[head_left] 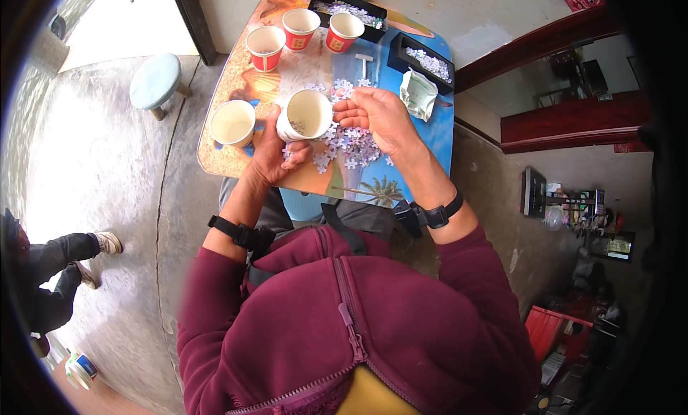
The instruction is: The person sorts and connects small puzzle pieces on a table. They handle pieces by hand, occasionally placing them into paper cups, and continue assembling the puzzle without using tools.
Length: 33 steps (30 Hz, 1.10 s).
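Observation:
My left hand (272, 151) grips a white paper cup (304, 115), tilted so its mouth faces me; a few small pieces lie inside. My right hand (380, 114) hovers at the cup's right rim, fingers pinched on a small pale puzzle piece. Under both hands a heap of pale puzzle pieces (351, 146) spreads over the small table (423, 139), which has a beach picture on its top.
A second white cup (232, 122) stands left of the held one. Three red paper cups (299, 29) line the far side, by two black trays of pieces (423, 56) and a crumpled plastic bag (418, 94). A blue stool (155, 82) and another person's legs (64, 261) are at left.

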Each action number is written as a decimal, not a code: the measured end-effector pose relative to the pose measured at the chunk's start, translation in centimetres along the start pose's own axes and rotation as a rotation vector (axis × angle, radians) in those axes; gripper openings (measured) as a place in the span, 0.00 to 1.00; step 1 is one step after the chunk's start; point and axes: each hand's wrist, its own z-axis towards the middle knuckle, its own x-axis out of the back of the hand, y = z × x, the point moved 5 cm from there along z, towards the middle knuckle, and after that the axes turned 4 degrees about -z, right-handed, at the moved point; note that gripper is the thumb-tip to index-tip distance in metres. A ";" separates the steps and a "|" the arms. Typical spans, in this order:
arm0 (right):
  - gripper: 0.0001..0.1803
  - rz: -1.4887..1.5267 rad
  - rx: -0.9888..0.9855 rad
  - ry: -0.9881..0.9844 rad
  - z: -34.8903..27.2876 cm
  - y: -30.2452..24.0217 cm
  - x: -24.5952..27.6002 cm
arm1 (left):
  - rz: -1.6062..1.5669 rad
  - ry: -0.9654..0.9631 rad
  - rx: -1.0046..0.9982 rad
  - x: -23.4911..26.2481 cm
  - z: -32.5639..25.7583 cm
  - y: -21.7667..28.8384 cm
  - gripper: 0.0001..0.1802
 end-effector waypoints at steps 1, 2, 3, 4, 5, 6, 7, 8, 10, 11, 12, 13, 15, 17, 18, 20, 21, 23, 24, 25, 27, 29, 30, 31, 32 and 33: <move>0.15 0.003 -0.018 0.007 0.3 0.1 0.0 | -0.004 0.003 0.003 0.1 0.0 0.0 0.40; 0.15 0.010 -0.021 0.003 0.7 0.2 -0.1 | -0.015 -0.011 0.010 0.1 0.1 0.0 0.40; 0.15 0.021 -0.012 -0.013 1.2 0.2 -0.2 | -0.009 0.003 0.012 0.2 0.1 0.0 0.40; 0.14 0.042 -0.002 -0.012 1.8 0.2 -0.3 | -0.009 0.001 0.017 0.3 0.1 0.0 0.40; 0.14 0.015 -0.002 0.001 2.5 0.2 -0.4 | -0.018 -0.026 0.021 0.2 0.1 0.0 0.41; 0.14 -0.006 0.011 0.001 3.4 0.0 -0.6 | -0.018 -0.035 0.022 0.3 0.1 0.0 0.41; 0.14 -0.026 0.023 -0.001 4.4 -0.2 -0.9 | -0.019 -0.038 0.018 0.3 0.2 0.0 0.41; 0.13 -0.038 0.049 -0.024 5.4 -0.7 -1.2 | -0.026 -0.012 0.022 0.5 0.2 -0.1 0.41; 0.12 -0.129 0.118 -0.016 7.7 -1.9 -2.0 | -0.043 -0.005 0.020 0.6 0.3 -0.2 0.41; 0.12 -0.174 0.153 -0.009 8.7 -2.6 -2.4 | -0.044 -0.002 0.021 0.7 0.3 -0.2 0.41; 0.10 -0.188 0.191 0.003 9.6 -3.2 -2.9 | -0.046 -0.001 0.023 0.7 0.3 -0.3 0.41; 0.10 -0.214 0.192 0.009 10.4 -3.5 -3.5 | -0.047 0.000 0.025 0.7 0.3 -0.2 0.41; 0.09 -0.247 0.221 -0.003 11.9 -4.1 -4.8 | -0.063 -0.011 0.044 0.6 0.2 -0.2 0.41; 0.10 -0.335 0.241 0.012 13.1 -4.4 -5.9 | -0.065 0.010 0.052 0.6 0.2 -0.3 0.41; 0.10 -0.376 0.253 0.017 13.6 -4.4 -6.3 | -0.063 0.030 0.048 0.7 0.2 -0.2 0.41; 0.11 -0.473 0.288 0.038 14.0 -4.6 -6.8 | -0.067 0.052 0.060 0.8 0.3 -0.2 0.41; 0.11 -0.441 0.307 0.012 13.8 -4.5 -6.9 | -0.081 0.063 0.070 0.8 0.2 -0.3 0.41; 0.12 -0.390 0.290 0.012 13.0 -4.7 -6.5 | -0.050 0.009 0.053 0.6 0.2 -0.2 0.42; 0.15 -0.405 0.283 -0.034 12.1 -4.7 -6.4 | -0.051 -0.008 0.050 0.5 0.2 -0.3 0.42; 0.16 -0.440 0.354 -0.112 10.8 -5.1 -6.4 | -0.049 -0.001 0.039 0.6 0.2 -0.3 0.42; 0.19 -0.516 0.435 -0.217 7.6 -5.4 -6.1 | -0.065 0.031 0.030 0.8 0.3 -0.2 0.42; 0.23 -0.705 0.469 -0.264 4.5 -5.1 -5.9 | -0.035 0.034 0.033 0.9 0.3 -0.2 0.42; 0.24 -0.890 0.447 -0.261 3.4 -5.0 -5.6 | 0.000 0.043 0.029 0.9 0.3 -0.1 0.43; 0.25 -1.067 0.437 -0.263 2.5 -4.7 -5.4 | 0.017 0.055 0.032 0.9 0.3 -0.1 0.43; 0.19 -1.071 0.455 -0.289 1.6 -4.5 -5.4 | 0.048 0.071 -0.005 0.9 0.3 0.0 0.44; 0.17 -1.100 0.449 -0.240 1.7 -4.3 -5.5 | 0.048 0.060 -0.004 0.7 0.3 -0.1 0.44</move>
